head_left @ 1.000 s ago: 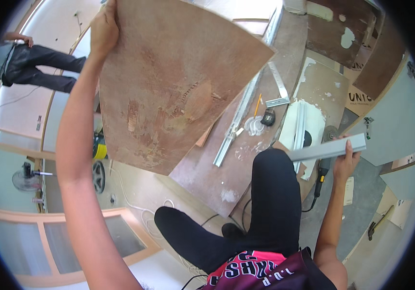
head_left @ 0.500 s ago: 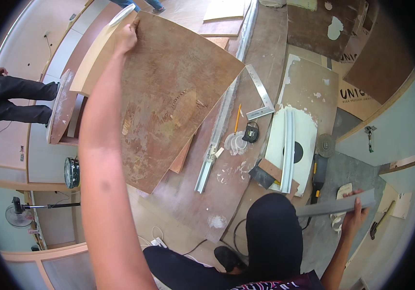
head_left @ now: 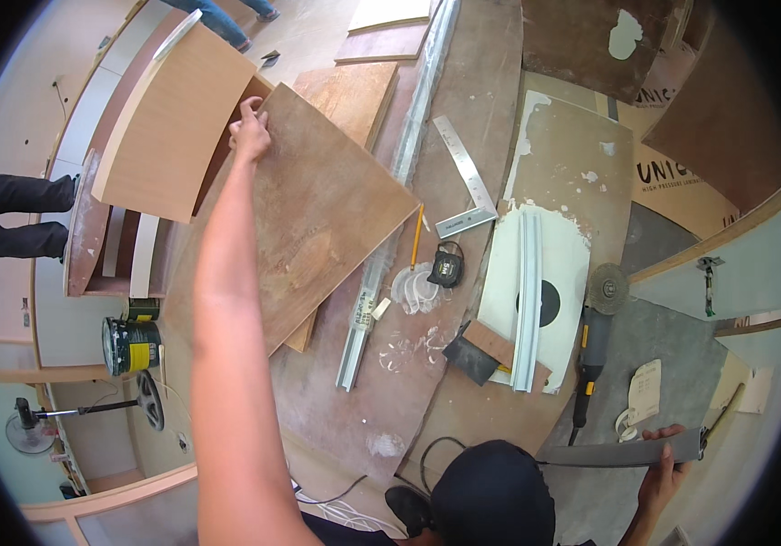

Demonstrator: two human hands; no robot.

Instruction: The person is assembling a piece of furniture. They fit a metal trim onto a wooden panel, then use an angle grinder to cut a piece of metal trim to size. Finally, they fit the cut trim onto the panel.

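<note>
My left hand (head_left: pixel 249 135) is closed on the upper edge of a brown, stained plywood board (head_left: pixel 317 182), which is tilted beside a light wood cabinet box (head_left: pixel 176 118). My left arm crosses in front of part of the board. At the lower right, my right hand (head_left: pixel 661 478) grips the end of a long grey strip (head_left: pixel 604 454), with fingers above and below it; the strip's other end reaches my knee. A metal try square (head_left: pixel 468 182), a pencil (head_left: pixel 418 232) and a black tape measure (head_left: pixel 446 264) lie on the brown sheet to the board's right.
An angle grinder (head_left: pixel 593 341) rests on the right near a white-coated panel (head_left: pixel 559 273) bearing a metal drawer slide (head_left: pixel 527 300). Paint tins (head_left: pixel 131 344) and a fan (head_left: pixel 31 428) stand at left. Other people's legs (head_left: pixel 8 214) show beyond the cabinet.
The board has swung down and away from the cabinet box, uncovering more of the box and the wood behind it. My right hand and the grey strip sit lower in view.
</note>
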